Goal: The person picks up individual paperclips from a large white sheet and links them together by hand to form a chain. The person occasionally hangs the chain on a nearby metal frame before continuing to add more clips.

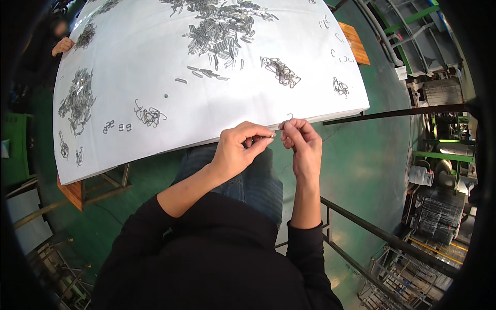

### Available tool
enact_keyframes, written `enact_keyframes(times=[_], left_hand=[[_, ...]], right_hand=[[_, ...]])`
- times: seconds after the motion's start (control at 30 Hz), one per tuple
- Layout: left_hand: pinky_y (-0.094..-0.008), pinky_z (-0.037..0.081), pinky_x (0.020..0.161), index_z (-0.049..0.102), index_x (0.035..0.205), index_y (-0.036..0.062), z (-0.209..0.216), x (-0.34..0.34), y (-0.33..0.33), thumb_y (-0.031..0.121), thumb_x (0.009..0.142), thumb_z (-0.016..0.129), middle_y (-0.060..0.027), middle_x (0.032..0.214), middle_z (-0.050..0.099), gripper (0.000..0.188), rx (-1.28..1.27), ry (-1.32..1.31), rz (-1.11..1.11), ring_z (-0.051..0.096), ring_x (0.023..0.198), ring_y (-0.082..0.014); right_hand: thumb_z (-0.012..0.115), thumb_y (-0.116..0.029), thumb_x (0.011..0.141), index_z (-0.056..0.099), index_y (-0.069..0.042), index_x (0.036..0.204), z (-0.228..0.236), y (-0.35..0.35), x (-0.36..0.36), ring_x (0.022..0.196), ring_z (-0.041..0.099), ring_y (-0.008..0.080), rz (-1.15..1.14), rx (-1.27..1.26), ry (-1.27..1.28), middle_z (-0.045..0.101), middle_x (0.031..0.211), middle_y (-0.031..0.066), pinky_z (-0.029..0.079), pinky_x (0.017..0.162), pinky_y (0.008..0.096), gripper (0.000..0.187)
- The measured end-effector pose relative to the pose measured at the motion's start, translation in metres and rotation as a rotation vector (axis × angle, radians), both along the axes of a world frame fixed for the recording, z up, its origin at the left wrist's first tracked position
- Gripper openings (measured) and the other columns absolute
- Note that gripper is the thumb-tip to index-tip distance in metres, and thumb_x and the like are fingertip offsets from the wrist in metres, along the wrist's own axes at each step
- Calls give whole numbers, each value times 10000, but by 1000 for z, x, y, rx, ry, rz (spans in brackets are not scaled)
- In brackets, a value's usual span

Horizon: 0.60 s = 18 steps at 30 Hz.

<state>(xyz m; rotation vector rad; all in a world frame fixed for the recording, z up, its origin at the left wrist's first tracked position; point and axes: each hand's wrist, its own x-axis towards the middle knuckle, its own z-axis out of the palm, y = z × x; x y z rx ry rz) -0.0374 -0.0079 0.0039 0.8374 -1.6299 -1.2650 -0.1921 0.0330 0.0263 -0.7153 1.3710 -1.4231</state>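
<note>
Close to the table's near edge, my left hand (235,147) pinches a small metal piece (272,136) between thumb and fingertips; most of it is hidden. Just right of it, my right hand (304,142) is closed on a thin bent wire hook (290,115), whose curved end sticks out above the fingers. The two sets of fingertips are close together but apart. Beyond them on the white tabletop (206,106) lies a tangled heap of bent wire pieces (280,71). A large pile of narrow metal loops (222,33) spreads further back.
Left on the table are a wire heap (149,115), small rectangular links (124,127) and another metal pile (78,101). A small wire heap (340,87) sits near the right edge. Another person's hand (62,46) rests at the far left edge. Metal railing (387,235) stands right.
</note>
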Motion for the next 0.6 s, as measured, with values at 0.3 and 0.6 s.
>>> enact_keyframes(times=[0.3,0.6], left_hand=[[-206,392,507,633,1056,83,6,-5,3,-29,763,667,-24,811,666,315,22,5,-12,462,550,-58],[-337,469,765,633,1031,61,-13,-5,-43,74,755,701,-80,961,652,284,-342,-169,123,594,911,-236]], right_hand=[[667,-35,825,645,-2,871,2,23,19,896,528,116,-90,-123,100,534,1032,54,454,741,236,60],[694,-73,790,631,-21,831,-9,24,27,797,498,133,-302,-259,519,534,980,77,424,661,243,91]])
